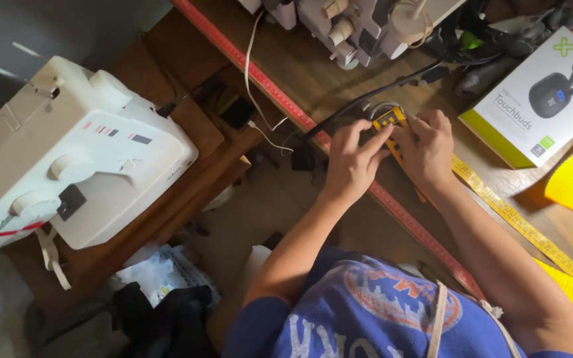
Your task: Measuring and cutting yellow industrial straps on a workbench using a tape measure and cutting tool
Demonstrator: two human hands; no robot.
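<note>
Both hands, left (351, 162) & right (427, 149), pinch the yellow measuring tape (390, 119) at table (339, 73) edge; tape runs toward 4 o'clock, earbud box (532, 99) at 2, sewing machine (67, 159) at 9.

A sewing machine (67, 166) stands left of the surface (313, 73). On the surface, a tape measure (518, 222) lies before a box (532, 99). Both hands meet left of the box.

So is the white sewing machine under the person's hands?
No, the sewing machine sits far off; both hands hold a yellow tape measure.
</note>
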